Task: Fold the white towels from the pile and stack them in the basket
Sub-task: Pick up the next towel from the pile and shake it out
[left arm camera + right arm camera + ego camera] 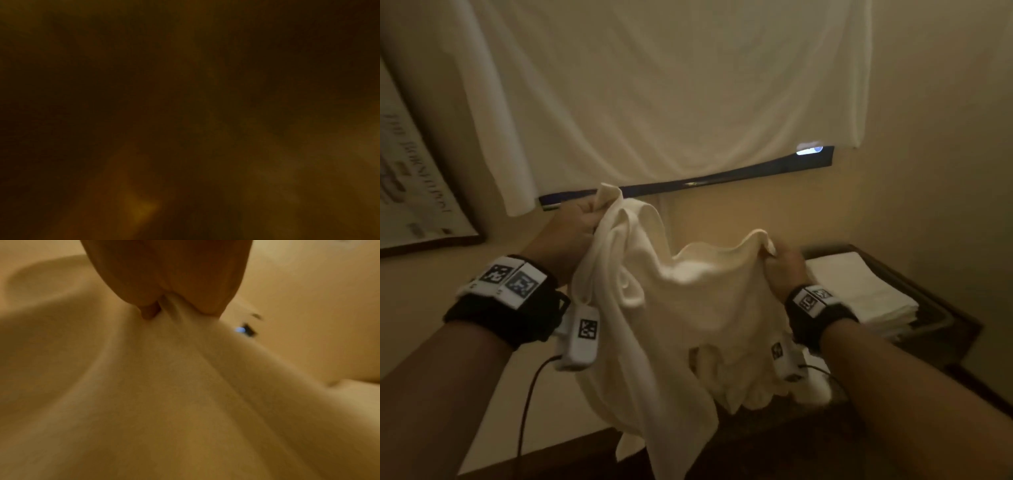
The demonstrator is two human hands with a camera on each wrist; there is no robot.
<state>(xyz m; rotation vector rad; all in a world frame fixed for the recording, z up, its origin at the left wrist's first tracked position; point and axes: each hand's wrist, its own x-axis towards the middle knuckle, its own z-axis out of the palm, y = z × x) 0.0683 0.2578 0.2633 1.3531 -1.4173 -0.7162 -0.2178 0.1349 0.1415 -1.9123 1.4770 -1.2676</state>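
Dim curtained wall, towel point(688, 308) slung sideways between hands

Both arms raised, left hand point(575, 226) and right hand point(782, 263) in pinching grip.

The head camera looked forward and down from behind both hands. The right wrist camera sat close under the right hand point(164, 277), sharing the towel point(185, 386). The left wrist view was dark.

black wristbands point(496, 318), white tag blocks point(512, 281)
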